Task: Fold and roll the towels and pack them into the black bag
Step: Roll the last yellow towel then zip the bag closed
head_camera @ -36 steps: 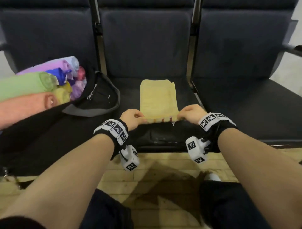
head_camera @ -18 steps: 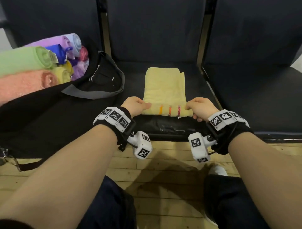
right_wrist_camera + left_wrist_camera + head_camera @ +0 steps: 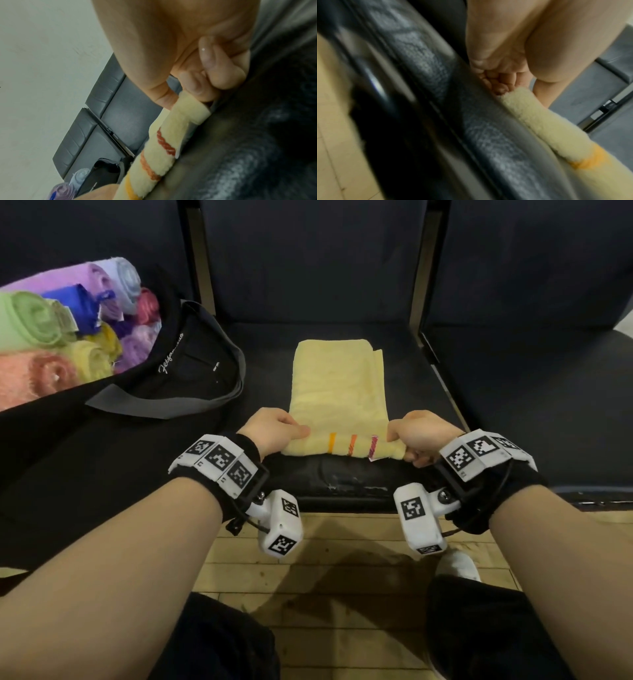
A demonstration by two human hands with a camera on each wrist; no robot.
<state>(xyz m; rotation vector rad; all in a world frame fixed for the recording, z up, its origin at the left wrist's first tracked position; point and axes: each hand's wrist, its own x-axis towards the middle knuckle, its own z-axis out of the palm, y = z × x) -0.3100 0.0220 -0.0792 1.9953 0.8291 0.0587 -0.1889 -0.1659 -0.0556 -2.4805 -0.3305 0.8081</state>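
A pale yellow towel (image 3: pixel 337 385) lies folded lengthwise on the middle black seat (image 3: pixel 404 361). Its near end is turned over into a small roll showing orange, red and pink stripes (image 3: pixel 351 444). My left hand (image 3: pixel 277 430) pinches the roll's left end, its fingers (image 3: pixel 498 82) curled beside the yellow towel (image 3: pixel 544 127). My right hand (image 3: pixel 416 436) grips the right end, fingertips (image 3: pixel 197 86) tucked under the rolled towel (image 3: pixel 164 146). The black bag (image 3: pixel 113 412) lies open on the left seat, holding several rolled towels (image 3: pixel 68 337).
Dark seat backs (image 3: pixel 308 254) stand behind the seats. A metal frame bar (image 3: pixel 431 350) divides the middle seat from the right seat (image 3: pixel 534 392). Below the seat's front edge (image 3: pixel 346 491) is a wooden floor (image 3: pixel 342 594), with my dark trousers and a white shoe (image 3: pixel 457 566).
The towel's near end has been turned over into a small roll, so the coloured stripes now face up. Both hands stay at its ends. The head view has tilted down.
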